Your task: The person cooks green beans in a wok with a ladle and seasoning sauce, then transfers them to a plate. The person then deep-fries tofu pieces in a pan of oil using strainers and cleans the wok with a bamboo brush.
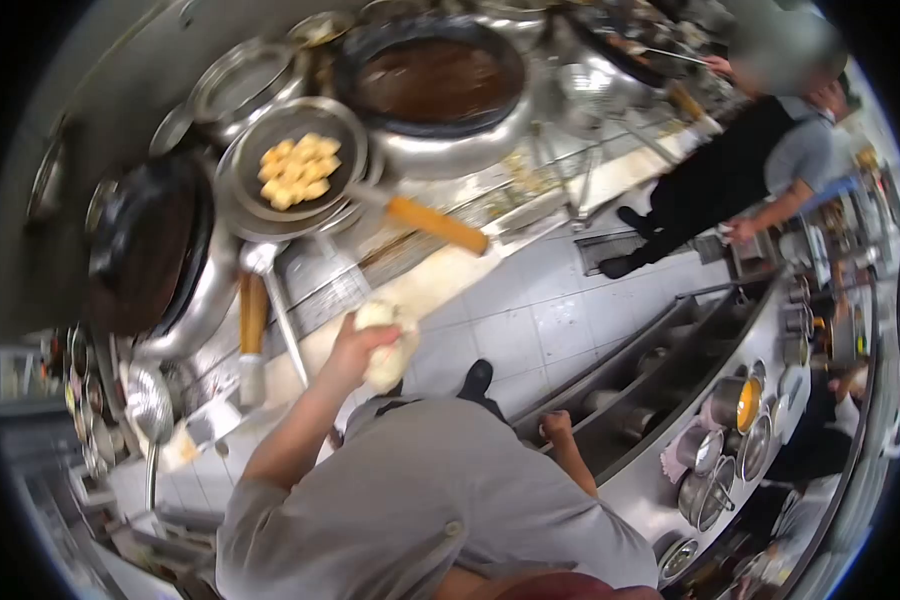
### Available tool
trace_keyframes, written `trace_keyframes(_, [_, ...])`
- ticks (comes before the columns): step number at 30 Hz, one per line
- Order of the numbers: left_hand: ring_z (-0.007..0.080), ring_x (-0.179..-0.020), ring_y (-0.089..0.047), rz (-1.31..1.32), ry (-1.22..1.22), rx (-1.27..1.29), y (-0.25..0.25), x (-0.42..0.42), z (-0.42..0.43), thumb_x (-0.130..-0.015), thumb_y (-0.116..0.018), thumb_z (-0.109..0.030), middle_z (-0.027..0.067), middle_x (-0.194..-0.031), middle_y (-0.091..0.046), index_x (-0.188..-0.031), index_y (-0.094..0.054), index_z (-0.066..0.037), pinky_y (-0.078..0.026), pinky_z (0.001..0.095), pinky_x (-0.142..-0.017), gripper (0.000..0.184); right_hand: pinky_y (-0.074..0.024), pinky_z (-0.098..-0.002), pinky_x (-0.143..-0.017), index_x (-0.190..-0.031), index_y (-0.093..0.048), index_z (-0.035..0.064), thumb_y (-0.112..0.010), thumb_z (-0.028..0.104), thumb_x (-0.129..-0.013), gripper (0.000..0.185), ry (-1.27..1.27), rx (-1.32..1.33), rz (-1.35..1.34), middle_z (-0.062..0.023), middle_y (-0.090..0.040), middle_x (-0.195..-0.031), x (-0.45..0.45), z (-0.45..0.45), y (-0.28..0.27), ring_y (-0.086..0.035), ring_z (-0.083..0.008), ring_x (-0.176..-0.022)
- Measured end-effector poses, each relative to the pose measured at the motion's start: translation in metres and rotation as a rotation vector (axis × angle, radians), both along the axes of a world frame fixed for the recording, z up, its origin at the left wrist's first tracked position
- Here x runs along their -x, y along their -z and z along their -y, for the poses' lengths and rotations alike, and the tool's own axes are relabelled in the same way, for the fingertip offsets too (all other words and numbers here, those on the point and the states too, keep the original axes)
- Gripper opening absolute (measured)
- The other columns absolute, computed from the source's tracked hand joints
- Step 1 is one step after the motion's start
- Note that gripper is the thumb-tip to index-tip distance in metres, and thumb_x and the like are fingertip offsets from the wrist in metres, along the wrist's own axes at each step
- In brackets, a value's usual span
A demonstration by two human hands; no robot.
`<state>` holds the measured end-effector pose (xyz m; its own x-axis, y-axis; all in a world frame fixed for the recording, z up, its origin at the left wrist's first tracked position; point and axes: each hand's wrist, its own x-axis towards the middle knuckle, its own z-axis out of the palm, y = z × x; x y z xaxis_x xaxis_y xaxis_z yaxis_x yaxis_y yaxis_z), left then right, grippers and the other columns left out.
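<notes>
In the head view my left hand (355, 352) is closed around a bunched white cloth (385, 345), held out in front of the stove's front edge. My right hand (556, 425) hangs lower at my right side, its fingers curled in, beside the dark metal troughs of the counter; no object shows in it. Ahead of the cloth, a wire-mesh strainer (345, 128) with yellow-golden cubes (298, 170) rests over a metal bowl. Its wooden handle (438, 224) points toward me. A ladle (261, 258) lies left of the cloth.
A wok of dark brown liquid (440, 80) sits at the back, and another dark wok (150, 240) at the left. A perforated skimmer (150, 400) stands lower left. At the right are a counter with several metal pots (700, 448) and a person in a black apron (715, 165).
</notes>
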<state>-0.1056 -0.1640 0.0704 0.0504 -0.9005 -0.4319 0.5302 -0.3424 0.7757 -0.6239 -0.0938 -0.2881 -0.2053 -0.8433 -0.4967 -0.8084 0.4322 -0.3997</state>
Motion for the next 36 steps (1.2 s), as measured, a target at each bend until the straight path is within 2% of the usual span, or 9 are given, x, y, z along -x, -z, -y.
trace_keyframes(1, [0.0278,-0.081,-0.07,-0.027,-0.017,-0.026,0.001,-0.008,-0.003,-0.074,-0.072,-0.008,0.0174,-0.098,-0.068,-0.113,-0.056,0.008,-0.058,0.0388,-0.07,0.045,-0.0516,-0.0362,-0.05,-0.077,-0.067,0.0024,-0.067,0.01,-0.075,0.008,0.432,-0.112,0.107,-0.0095,-0.063,-0.065,-0.015,-0.011,-0.006,-0.062,-0.0202,-0.055])
trace_keyframes(10, [0.0246,-0.075,-0.067,-0.286,-0.096,-0.093,0.018,-0.052,0.005,-0.081,-0.064,-0.016,0.0125,-0.091,-0.067,-0.109,-0.06,0.002,-0.056,0.0353,-0.066,0.034,-0.0478,-0.0322,-0.043,-0.074,-0.057,0.0022,-0.068,0.007,-0.074,0.013,0.236,-0.034,0.261,-0.0062,-0.056,-0.06,-0.124,-0.047,-0.119,-0.056,-0.0168,-0.049])
trace_keyframes(15, [0.0275,-0.087,-0.068,-0.232,-0.027,-0.11,0.019,-0.041,-0.003,-0.081,-0.062,-0.019,0.0153,-0.098,-0.067,-0.113,-0.06,0.002,-0.056,0.0369,-0.078,0.039,-0.043,-0.0322,-0.039,-0.058,-0.049,0.0079,-0.064,0.038,-0.093,0.049,0.548,-0.258,0.63,-0.0056,-0.05,-0.051,-0.145,0.01,-0.201,-0.052,-0.0162,-0.044])
trace_keyframes(17, [0.028,-0.087,-0.068,-0.201,0.136,-0.056,0.038,-0.036,0.003,-0.081,-0.062,-0.024,0.0156,-0.099,-0.067,-0.115,-0.059,0.003,-0.057,0.0374,-0.077,0.043,-0.0424,-0.0317,-0.043,-0.047,-0.04,0.012,-0.036,0.076,-0.091,0.077,0.387,-0.175,0.778,-0.0054,-0.046,-0.046,-0.139,0.051,-0.249,-0.047,-0.0178,-0.04])
trace_keyframes(20, [0.0308,-0.101,-0.064,-0.322,0.508,-0.031,0.03,0.005,0.023,-0.082,-0.059,-0.024,0.0186,-0.116,-0.064,-0.127,-0.053,0.005,-0.055,0.0404,-0.085,0.054,-0.0452,-0.0325,-0.056,-0.044,-0.039,0.0108,-0.016,0.082,-0.088,0.087,0.249,0.141,1.003,-0.0063,-0.043,-0.047,-0.119,0.094,-0.361,-0.049,-0.0192,-0.049])
trace_keyframes(27, [0.0331,-0.099,-0.062,-0.103,0.85,-0.068,0.007,0.083,0.028,-0.078,-0.062,-0.017,0.0175,-0.109,-0.062,-0.123,-0.052,0.004,-0.052,0.0413,-0.086,0.051,-0.0504,-0.0355,-0.061,-0.057,-0.066,0.0043,-0.044,0.064,-0.093,0.073,0.545,0.841,0.37,-0.008,-0.063,-0.055,-0.023,-0.029,-0.446,-0.063,-0.0209,-0.056])
trace_keyframes(31, [0.0326,-0.1,-0.062,-0.066,0.86,-0.099,0.008,0.106,0.043,-0.078,-0.064,-0.015,0.0172,-0.109,-0.062,-0.123,-0.052,0.003,-0.053,0.0419,-0.086,0.05,-0.0528,-0.0362,-0.065,-0.09,-0.074,0.0044,-0.058,0.049,-0.092,0.048,1.014,0.757,0.096,-0.0107,-0.072,-0.075,0.074,-0.138,-0.391,-0.07,-0.0188,-0.069])
trace_keyframes(34, [0.0322,-0.098,-0.063,-0.038,0.823,-0.067,0.007,0.119,0.049,-0.078,-0.064,-0.014,0.0168,-0.108,-0.062,-0.123,-0.053,0.003,-0.054,0.0417,-0.085,0.049,-0.0505,-0.048,-0.078,-0.085,-0.072,0.0005,-0.053,0.05,-0.091,0.054,1.167,0.38,-0.352,-0.0219,-0.069,-0.08,0.131,-0.223,-0.343,-0.067,-0.0397,-0.08])
trace_keyframes(36, [0.0321,-0.096,-0.064,-0.038,0.782,-0.042,0.008,0.127,0.049,-0.078,-0.064,-0.014,0.0165,-0.107,-0.063,-0.121,-0.054,0.002,-0.055,0.0418,-0.084,0.047,-0.0521,-0.0409,-0.07,-0.068,-0.071,0.0047,-0.05,0.054,-0.09,0.058,1.143,0.361,-0.566,-0.0119,-0.068,-0.062,0.137,-0.252,-0.32,-0.069,-0.028,-0.064])
